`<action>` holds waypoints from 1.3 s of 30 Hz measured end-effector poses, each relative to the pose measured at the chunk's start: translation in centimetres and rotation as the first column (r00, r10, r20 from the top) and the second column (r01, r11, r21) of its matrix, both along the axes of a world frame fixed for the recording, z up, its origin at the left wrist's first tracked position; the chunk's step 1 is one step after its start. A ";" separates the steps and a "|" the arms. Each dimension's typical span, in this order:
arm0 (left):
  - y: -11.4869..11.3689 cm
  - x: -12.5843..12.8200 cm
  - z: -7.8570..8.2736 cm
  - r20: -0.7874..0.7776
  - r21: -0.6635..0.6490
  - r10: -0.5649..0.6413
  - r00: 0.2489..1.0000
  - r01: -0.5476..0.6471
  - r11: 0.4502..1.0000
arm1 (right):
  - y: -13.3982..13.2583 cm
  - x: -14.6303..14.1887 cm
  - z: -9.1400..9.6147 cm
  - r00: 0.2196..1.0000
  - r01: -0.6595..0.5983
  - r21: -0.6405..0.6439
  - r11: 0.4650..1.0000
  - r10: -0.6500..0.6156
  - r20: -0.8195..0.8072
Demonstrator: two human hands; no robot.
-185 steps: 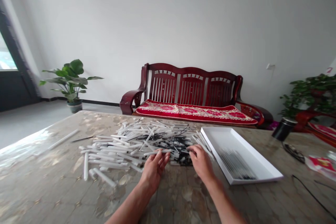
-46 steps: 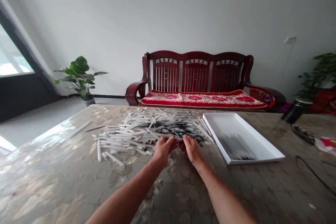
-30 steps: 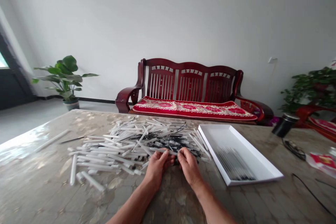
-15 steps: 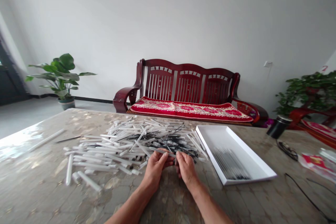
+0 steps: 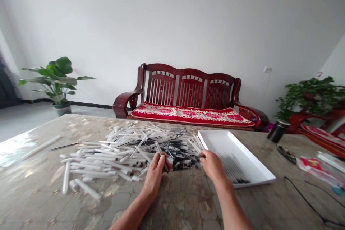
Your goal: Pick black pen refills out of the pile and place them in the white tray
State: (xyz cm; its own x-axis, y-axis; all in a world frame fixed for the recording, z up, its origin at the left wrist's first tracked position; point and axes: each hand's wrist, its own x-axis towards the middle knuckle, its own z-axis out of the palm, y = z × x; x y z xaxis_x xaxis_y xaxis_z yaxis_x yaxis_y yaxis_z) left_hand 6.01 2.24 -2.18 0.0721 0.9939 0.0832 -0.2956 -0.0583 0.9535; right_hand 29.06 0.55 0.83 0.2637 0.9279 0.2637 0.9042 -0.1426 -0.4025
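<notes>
A big heap of white pen barrels and black refills [image 5: 129, 145] covers the middle of the marbled table [image 5: 40, 187]. My left hand [image 5: 155, 172] rests at the heap's near edge, fingers closed round a thin white pen part [image 5: 159, 150] that sticks up toward the heap. My right hand [image 5: 212, 165] has its fingers curled at the heap's right end, right beside the white tray [image 5: 258, 172]. What those fingers pinch is hidden. Several dark refills [image 5: 233, 167] lie in a row inside the tray.
A black cup [image 5: 276, 131], a black cable [image 5: 304, 187] and red-and-white packets [image 5: 309, 163] lie at the table's right. One white barrel [image 5: 40, 147] and a dark refill [image 5: 64, 146] lie apart at the left. A red wooden bench [image 5: 188, 100] and potted plants stand behind.
My hands were together at the heap's near edge; my right hand has now moved right to the tray's corner, while the left stays holding a white pen part.
</notes>
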 end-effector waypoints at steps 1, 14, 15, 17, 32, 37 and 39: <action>-0.1 0.1 -0.1 -0.065 0.025 -0.015 0.998 0.017 1.000 | -0.2 0.7 0.0 0.999 0.010 -0.040 0.999 -0.008 0.051; -0.5 0.4 -0.2 -0.578 0.165 0.042 0.815 0.067 0.984 | -0.5 0.1 -1.5 0.951 0.034 -0.202 0.979 0.030 0.307; -0.5 0.4 -0.1 -0.588 0.167 0.041 0.807 0.071 0.983 | -0.4 0.2 -1.6 0.953 0.032 -0.195 0.980 0.029 0.303; -0.7 0.4 0.1 -0.610 0.171 0.042 0.791 0.080 0.982 | -0.3 0.3 -1.8 0.961 0.029 -0.178 0.984 0.021 0.276; -0.6 0.4 0.0 -0.652 0.153 0.054 0.756 0.061 0.986 | 2.2 -1.6 -2.4 0.762 0.046 0.271 0.962 0.142 -0.632; -0.4 0.4 -0.4 -0.619 0.163 0.073 0.782 0.036 0.986 | 1.8 -1.9 -2.1 0.905 0.021 0.213 0.977 0.072 -0.419; -0.3 0.4 -0.6 -0.613 0.166 0.078 0.786 0.031 0.986 | 1.6 -1.6 -1.8 0.935 0.071 0.234 0.970 0.017 -0.355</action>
